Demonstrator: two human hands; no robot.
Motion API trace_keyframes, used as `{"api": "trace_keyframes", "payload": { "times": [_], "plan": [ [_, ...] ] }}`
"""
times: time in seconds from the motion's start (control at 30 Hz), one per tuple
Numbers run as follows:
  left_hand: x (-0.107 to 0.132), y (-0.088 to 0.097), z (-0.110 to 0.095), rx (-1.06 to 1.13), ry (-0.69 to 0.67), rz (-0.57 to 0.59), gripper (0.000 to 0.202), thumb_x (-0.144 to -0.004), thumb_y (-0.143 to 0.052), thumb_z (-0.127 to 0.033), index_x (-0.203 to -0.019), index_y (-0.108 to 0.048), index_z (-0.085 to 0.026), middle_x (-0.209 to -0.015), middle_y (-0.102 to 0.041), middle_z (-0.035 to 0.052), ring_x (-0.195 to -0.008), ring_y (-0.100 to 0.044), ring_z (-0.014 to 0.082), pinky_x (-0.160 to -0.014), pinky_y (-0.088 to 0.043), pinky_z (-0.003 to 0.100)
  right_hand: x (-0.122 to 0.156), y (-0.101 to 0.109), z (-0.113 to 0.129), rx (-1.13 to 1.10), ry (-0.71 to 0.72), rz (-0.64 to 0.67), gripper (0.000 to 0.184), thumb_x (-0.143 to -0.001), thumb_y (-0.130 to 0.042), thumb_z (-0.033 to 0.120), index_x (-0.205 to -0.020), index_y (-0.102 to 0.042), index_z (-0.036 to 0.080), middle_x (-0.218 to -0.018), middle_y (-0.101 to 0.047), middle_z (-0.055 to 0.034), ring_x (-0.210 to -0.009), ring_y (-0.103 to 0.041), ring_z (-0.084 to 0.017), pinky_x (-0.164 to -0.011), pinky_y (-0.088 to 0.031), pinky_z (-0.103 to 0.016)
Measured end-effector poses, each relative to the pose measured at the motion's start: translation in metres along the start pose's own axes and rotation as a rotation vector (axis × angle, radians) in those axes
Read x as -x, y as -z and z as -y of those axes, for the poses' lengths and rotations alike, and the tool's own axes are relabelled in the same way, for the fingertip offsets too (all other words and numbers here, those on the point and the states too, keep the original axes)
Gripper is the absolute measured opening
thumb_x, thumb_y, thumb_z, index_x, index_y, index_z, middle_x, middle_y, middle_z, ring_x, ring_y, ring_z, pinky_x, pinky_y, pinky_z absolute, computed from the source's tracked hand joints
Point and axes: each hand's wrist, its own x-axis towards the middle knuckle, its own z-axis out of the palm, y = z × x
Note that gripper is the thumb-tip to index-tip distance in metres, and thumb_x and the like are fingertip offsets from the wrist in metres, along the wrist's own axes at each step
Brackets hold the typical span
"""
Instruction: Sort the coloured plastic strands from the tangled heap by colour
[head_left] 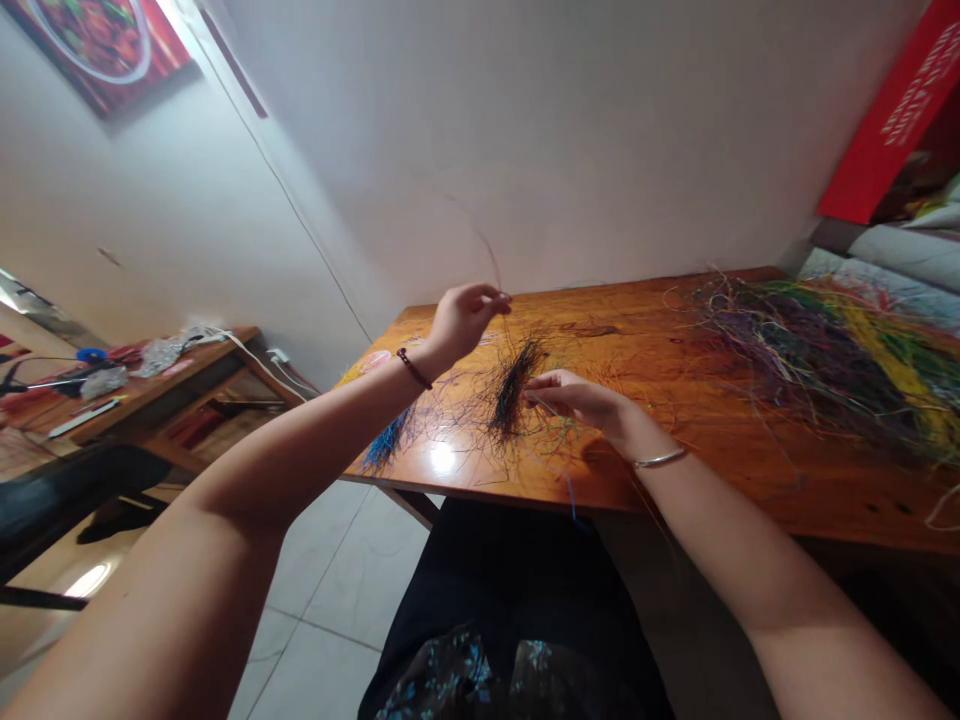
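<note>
My left hand is raised above the orange wooden table, its fingertips pinching a long, thin strand that curves upward. A dark bundle of fine black fibres lies on the table between my hands. My right hand sits at the bundle's right side, its fingertips closed on fine threads. A smaller blue fibre bunch lies under my left forearm. At the far right spreads a tangled heap of multicoloured strands.
Loose fibres are scattered over the tabletop. A second wooden table at the left holds foil, tools and a white cable. A black chair back stands near it. My dark clothing fills the lower middle, above a tiled floor.
</note>
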Motion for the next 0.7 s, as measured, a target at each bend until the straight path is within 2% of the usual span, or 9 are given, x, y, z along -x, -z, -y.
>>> {"api": "trace_keyframes", "payload": {
  "times": [0.07, 0.13, 0.23, 0.33, 0.47, 0.6, 0.7],
  "plan": [
    [-0.009, 0.017, 0.006, 0.058, 0.068, -0.175, 0.02, -0.094, -0.061, -0.032, -0.094, -0.069, -0.013, -0.099, -0.075, 0.0132, -0.088, -0.068, 0.0145, -0.078, -0.052, 0.026, 0.001, 0.002, 0.001, 0.039, 0.005, 0.034, 0.041, -0.068, -0.085, 0.05, -0.079, -0.07, 0.013, -0.066, -0.055, 0.0006, -0.055, -0.034, -0.006, -0.05, -0.024, -0.023],
    [-0.016, 0.04, 0.011, 0.05, 0.159, -0.3, 0.022, -0.095, -0.06, -0.035, -0.1, -0.069, -0.016, -0.106, -0.074, 0.0126, -0.089, -0.066, 0.0141, -0.074, -0.051, 0.025, 0.0, 0.003, 0.0, 0.067, 0.007, 0.062, 0.04, -0.068, -0.085, 0.049, -0.078, -0.072, 0.013, -0.074, -0.062, -0.0029, -0.057, -0.038, -0.006, -0.051, -0.027, -0.023],
    [-0.016, 0.08, 0.018, 0.011, 0.302, -0.337, 0.03, -0.094, -0.061, -0.043, -0.11, -0.07, -0.02, -0.109, -0.073, 0.0113, -0.079, -0.061, 0.014, -0.059, -0.044, 0.024, -0.003, 0.006, -0.003, 0.07, -0.009, 0.041, 0.04, -0.066, -0.086, 0.048, -0.08, -0.074, 0.013, -0.079, -0.066, -0.0053, -0.058, -0.041, -0.007, -0.051, -0.029, -0.022],
    [-0.005, 0.119, 0.025, -0.074, 0.399, -0.268, 0.036, -0.088, -0.066, -0.048, -0.109, -0.073, -0.02, -0.109, -0.073, 0.0114, -0.069, -0.054, 0.0131, -0.051, -0.036, 0.024, -0.004, 0.009, -0.004, 0.021, -0.015, 0.006, 0.041, -0.065, -0.087, 0.047, -0.084, -0.075, 0.013, -0.081, -0.067, -0.0057, -0.057, -0.041, -0.006, -0.05, -0.029, -0.022],
    [0.019, 0.168, 0.044, -0.29, 0.52, -0.112, 0.035, -0.079, -0.074, -0.051, -0.097, -0.077, -0.021, -0.096, -0.074, 0.0098, -0.066, -0.05, 0.0143, -0.056, -0.037, 0.026, -0.003, 0.011, -0.002, -0.034, -0.01, -0.019, 0.038, -0.062, -0.088, 0.044, -0.081, -0.075, 0.014, -0.079, -0.067, -0.0051, -0.055, -0.04, -0.005, -0.049, -0.028, -0.022],
    [0.05, 0.213, 0.086, -0.479, 0.657, 0.031, 0.038, -0.066, -0.08, -0.058, -0.075, -0.075, -0.021, -0.068, -0.071, 0.0059, -0.067, -0.053, 0.0179, -0.061, -0.037, 0.029, -0.002, 0.009, -0.002, -0.043, -0.02, -0.027, 0.035, -0.061, -0.089, 0.042, -0.077, -0.075, 0.014, -0.074, -0.064, -0.0033, -0.055, -0.04, -0.005, -0.049, -0.029, -0.022],
    [0.079, 0.233, 0.124, -0.621, 0.755, 0.114, 0.058, -0.06, -0.075, -0.076, -0.075, -0.074, -0.019, -0.063, -0.069, 0.0011, -0.069, -0.053, 0.0167, -0.065, -0.038, 0.028, -0.003, 0.009, -0.005, -0.047, -0.045, -0.044, 0.035, -0.061, -0.09, 0.04, -0.079, -0.075, 0.014, -0.074, -0.064, -0.0027, -0.057, -0.044, -0.006, -0.052, -0.033, -0.022]
  ]
}}
